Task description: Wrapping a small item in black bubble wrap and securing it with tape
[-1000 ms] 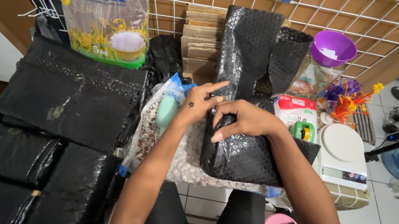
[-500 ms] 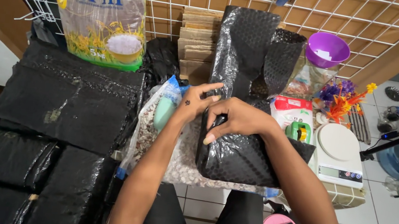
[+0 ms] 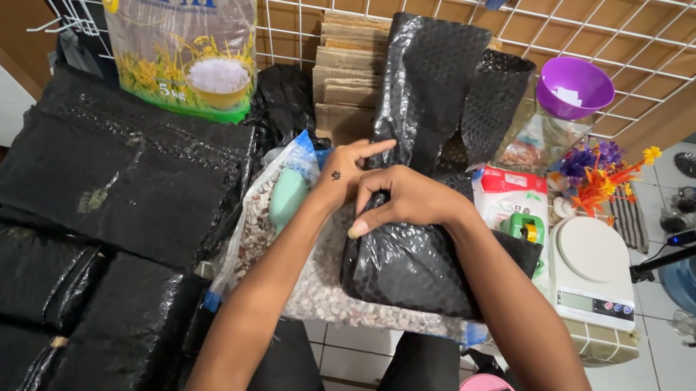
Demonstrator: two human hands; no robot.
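Your right hand (image 3: pixel 403 200) lies curled over the top edge of the black bubble-wrap parcel (image 3: pixel 411 266), fingers bent & pressing down w/ the thumb tucked at its left side, prob. to keep the fold shut. Your left hand (image 3: pixel 342 171) is mostly spread, index finger stretched out toward the upright bubble-wrap roll (image 3: pixel 435 84), other fingers loosely bent against the parcel's upper-left corner; can't tell if it grips anything. The parcel sits right in front of you on the clear bag of pale beans (image 3: pixel 298 276), which gives it a soft bed, w/ a mint-green scoop (image 3: pixel 287 195) lying in that bag just left of your left wrist.

Further out: the white kitchen scale (image 3: pixel 593 267) & green tape dispenser (image 3: pixel 524 228) sit close on the right, w/in easy reach. Black wrapped packs (image 3: pixel 119 169) are stacked on the left, rice sack (image 3: pixel 182 11) leaning on the wire grid (image 3: pixel 507 16) behind, purple bowl (image 3: pixel 578 85) up right.

Vs 0.5 s ago: right hand has slid a bit up & left along the fold, left index points straighter; parcel, scale & the rest haven't budged
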